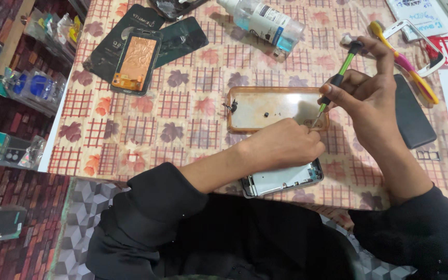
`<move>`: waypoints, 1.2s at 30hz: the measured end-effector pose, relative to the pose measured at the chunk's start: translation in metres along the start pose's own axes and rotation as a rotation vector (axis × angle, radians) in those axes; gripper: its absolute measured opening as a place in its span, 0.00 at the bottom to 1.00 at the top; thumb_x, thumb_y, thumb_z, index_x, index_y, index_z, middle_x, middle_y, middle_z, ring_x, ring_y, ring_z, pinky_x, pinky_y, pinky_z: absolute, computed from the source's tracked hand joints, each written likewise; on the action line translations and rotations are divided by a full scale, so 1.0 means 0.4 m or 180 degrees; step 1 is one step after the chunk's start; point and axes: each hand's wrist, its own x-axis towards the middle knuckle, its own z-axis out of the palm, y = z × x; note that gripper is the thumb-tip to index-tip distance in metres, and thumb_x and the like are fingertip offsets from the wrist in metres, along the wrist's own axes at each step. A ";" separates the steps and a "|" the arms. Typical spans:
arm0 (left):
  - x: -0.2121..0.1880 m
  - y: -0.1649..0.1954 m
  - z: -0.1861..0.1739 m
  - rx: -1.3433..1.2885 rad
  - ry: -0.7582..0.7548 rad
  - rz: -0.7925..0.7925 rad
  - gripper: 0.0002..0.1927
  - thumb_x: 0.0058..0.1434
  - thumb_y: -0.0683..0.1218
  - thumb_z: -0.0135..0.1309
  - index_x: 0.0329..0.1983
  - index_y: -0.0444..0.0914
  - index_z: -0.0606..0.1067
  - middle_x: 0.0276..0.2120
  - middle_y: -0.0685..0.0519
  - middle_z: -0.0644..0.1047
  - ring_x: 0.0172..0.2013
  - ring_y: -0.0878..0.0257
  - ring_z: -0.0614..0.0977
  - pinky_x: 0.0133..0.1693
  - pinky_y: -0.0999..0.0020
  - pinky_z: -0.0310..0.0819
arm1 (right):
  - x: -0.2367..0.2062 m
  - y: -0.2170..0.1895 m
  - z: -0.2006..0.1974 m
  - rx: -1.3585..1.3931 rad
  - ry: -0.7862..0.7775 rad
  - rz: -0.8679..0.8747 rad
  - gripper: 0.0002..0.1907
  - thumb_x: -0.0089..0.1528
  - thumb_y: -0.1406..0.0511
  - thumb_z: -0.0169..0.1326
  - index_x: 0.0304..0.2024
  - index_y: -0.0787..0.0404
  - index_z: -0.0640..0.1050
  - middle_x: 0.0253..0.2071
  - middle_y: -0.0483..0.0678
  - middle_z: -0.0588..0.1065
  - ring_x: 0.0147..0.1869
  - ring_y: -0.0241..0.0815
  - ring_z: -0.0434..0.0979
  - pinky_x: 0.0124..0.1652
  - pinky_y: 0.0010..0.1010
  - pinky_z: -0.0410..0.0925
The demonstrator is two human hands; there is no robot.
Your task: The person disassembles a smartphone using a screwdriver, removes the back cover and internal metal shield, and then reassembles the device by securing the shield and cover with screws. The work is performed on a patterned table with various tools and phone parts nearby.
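Observation:
My right hand (364, 96) grips a slim green-and-black screwdriver (338, 78), its metal tip angled down to the fingertips of my left hand (286, 142). My left hand rests closed at the lower right corner of a clear phone case (265, 106), lying open side up with a few tiny dark screws in it. What the left fingers pinch is hidden. Under my left forearm, at the table's front edge, lies an opened phone frame (281, 179), silver-white.
A patterned cloth (182, 114) covers the table. At the back left lies an opened phone with a copper-coloured inner plate (136, 62) beside dark glass panels. A clear bottle (263, 21) lies at the back. A black phone (413, 114), a yellow-pink toothbrush (405, 62) and a white frame (426, 46) lie right.

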 end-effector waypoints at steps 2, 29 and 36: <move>0.000 0.000 -0.011 -0.0091 0.0012 -0.0014 0.03 0.60 0.42 0.52 0.31 0.37 0.72 0.31 0.49 0.79 0.34 0.53 0.85 0.32 0.57 0.80 | -0.001 0.006 -0.008 0.0014 -0.0013 -0.0030 0.41 0.66 0.78 0.60 0.74 0.59 0.54 0.66 0.47 0.74 0.47 0.38 0.82 0.48 0.30 0.80; -0.034 -0.009 -0.052 0.0316 0.0630 0.0528 0.06 0.61 0.44 0.54 0.39 0.41 0.69 0.33 0.55 0.73 0.33 0.62 0.81 0.25 0.67 0.75 | 0.000 0.041 -0.040 0.0376 -0.0074 -0.0142 0.37 0.73 0.77 0.61 0.75 0.58 0.54 0.43 0.55 0.77 0.47 0.40 0.83 0.42 0.27 0.79; -0.069 -0.139 -0.097 -0.0341 0.0360 -0.0466 0.11 0.68 0.48 0.56 0.32 0.39 0.72 0.27 0.53 0.78 0.25 0.56 0.82 0.24 0.59 0.75 | -0.004 0.014 -0.042 0.0465 0.0302 0.0182 0.38 0.69 0.77 0.61 0.74 0.57 0.55 0.42 0.53 0.77 0.45 0.37 0.83 0.37 0.20 0.74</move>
